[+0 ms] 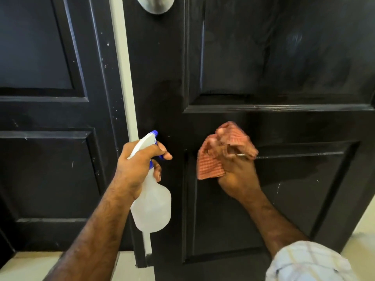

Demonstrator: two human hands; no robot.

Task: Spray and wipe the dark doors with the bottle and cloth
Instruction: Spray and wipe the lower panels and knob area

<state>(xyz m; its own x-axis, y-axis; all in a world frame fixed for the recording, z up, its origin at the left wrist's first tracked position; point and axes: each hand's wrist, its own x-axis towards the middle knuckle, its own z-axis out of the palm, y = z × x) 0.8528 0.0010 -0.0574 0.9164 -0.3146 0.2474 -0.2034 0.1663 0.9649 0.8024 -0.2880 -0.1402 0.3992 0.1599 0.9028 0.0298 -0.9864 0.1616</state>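
From my feed I look down at two dark panelled doors. My left hand (138, 167) has its grip wrapped around the neck of the spray bottle (151, 205), thumb over the top of the white head and a finger on the blue trigger; the blue nozzle (154, 133) points at the edge of the right door (284, 67), just beside the pale frame strip (125, 78) that separates the two doors. The bottle's translucent body hangs below the hand, upright with a slight tilt.

My right hand (233, 169) clenches the orange checked cloth (211, 165), bunched around the fingers, and holds it against the right door at the top corner of the lower recessed panel, just under the horizontal rail. The hand is motion-blurred. A light checked sleeve (308, 262) shows at the lower right.

The left door (40, 159) carries small white specks and scratches. A round metal knob plate (155, 5) sits at the top edge of the right door. Pale floor (26, 266) shows below.
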